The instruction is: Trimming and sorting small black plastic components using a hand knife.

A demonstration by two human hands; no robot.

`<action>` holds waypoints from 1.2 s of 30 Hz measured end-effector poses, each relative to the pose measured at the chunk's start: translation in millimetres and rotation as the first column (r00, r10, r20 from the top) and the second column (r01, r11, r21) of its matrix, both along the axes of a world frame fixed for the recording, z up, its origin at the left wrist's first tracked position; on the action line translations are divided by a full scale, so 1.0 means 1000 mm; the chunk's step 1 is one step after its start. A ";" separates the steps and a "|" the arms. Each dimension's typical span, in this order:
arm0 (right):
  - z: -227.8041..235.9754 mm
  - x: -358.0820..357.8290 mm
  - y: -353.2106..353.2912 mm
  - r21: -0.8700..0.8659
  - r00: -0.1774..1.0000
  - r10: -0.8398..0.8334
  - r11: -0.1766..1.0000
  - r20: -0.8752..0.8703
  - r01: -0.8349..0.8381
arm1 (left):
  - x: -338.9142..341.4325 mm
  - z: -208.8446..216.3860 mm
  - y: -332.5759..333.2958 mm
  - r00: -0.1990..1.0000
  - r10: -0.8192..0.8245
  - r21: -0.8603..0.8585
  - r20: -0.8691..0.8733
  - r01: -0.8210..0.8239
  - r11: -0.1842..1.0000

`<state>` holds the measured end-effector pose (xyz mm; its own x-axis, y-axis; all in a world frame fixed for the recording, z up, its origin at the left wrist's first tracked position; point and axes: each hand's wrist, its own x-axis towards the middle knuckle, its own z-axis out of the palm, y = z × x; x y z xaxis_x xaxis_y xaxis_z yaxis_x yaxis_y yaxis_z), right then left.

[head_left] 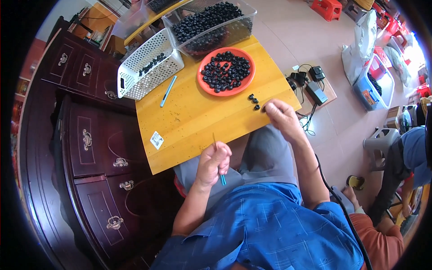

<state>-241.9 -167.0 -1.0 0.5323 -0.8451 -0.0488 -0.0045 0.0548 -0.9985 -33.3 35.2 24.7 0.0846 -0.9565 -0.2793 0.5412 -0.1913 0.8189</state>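
My left hand [215, 163] is closed around a thin tool with a blue handle [223, 180]. The tool's narrow tip points up above my fist, close to the table's near edge. My right hand [281, 118] is pinched at the right edge of the table over a small dark part, mostly hidden by my fingertips. Just left of those fingertips lie a few loose black ring-shaped parts [257, 107]. Many of the same black parts lie in an orange-red plate [253, 74] farther back on the yellow wooden table [193, 130].
A clear bin [216, 38] heaped with black parts stands behind the plate. Left of it sits a white perforated basket [146, 76] with a few parts. A blue pen-like tool [168, 91] and a white label [156, 140] lie on the table. Dark drawers [99, 135] flank the left.
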 end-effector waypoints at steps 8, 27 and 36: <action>-0.012 -0.002 0.066 0.344 0.824 0.425 0.761 0.375 -0.549 | -0.030 0.014 -0.021 0.640 0.139 -0.234 0.756 0.066 0.970; -0.030 0.011 0.095 0.675 0.777 0.065 0.453 0.626 -0.582 | -0.041 0.000 -0.020 0.377 0.369 -0.418 0.850 0.054 0.907; -0.024 0.015 0.095 0.733 0.812 -0.046 0.461 0.582 -0.500 | -0.046 -0.001 -0.033 0.293 0.445 -0.475 0.846 0.037 0.879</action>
